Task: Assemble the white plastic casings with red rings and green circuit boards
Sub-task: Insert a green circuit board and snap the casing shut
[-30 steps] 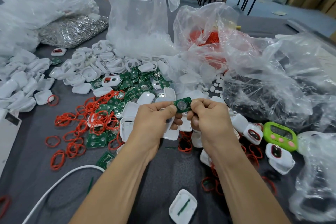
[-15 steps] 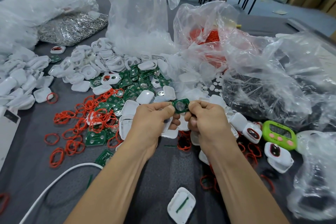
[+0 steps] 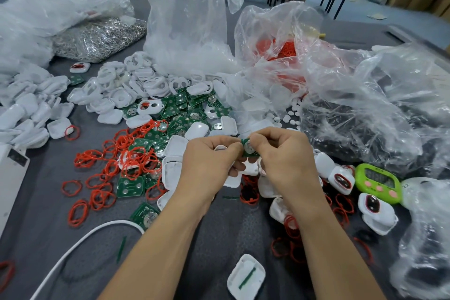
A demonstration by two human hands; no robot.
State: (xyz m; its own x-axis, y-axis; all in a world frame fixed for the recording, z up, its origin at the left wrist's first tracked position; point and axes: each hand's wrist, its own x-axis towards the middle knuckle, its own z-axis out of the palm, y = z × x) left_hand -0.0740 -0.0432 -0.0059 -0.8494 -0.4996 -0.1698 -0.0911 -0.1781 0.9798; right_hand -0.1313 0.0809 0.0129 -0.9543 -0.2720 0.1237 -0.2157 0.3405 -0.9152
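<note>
My left hand and my right hand meet above the middle of the table and pinch one small green circuit board between their fingertips. A white casing piece shows under my left fingers, mostly hidden. Loose green circuit boards lie in a heap behind my hands. Red rings are scattered to the left. White casings are piled at the back left. Finished casings with red rings sit at the right.
Clear plastic bags stand behind and to the right, one holding red rings. A green timer lies at the right. A white cable curves at the lower left. An open white casing lies near the front.
Both hands have closed in on the green board, covering more of it. The board has turned more upright between the fingertips. The view has shifted slightly.
</note>
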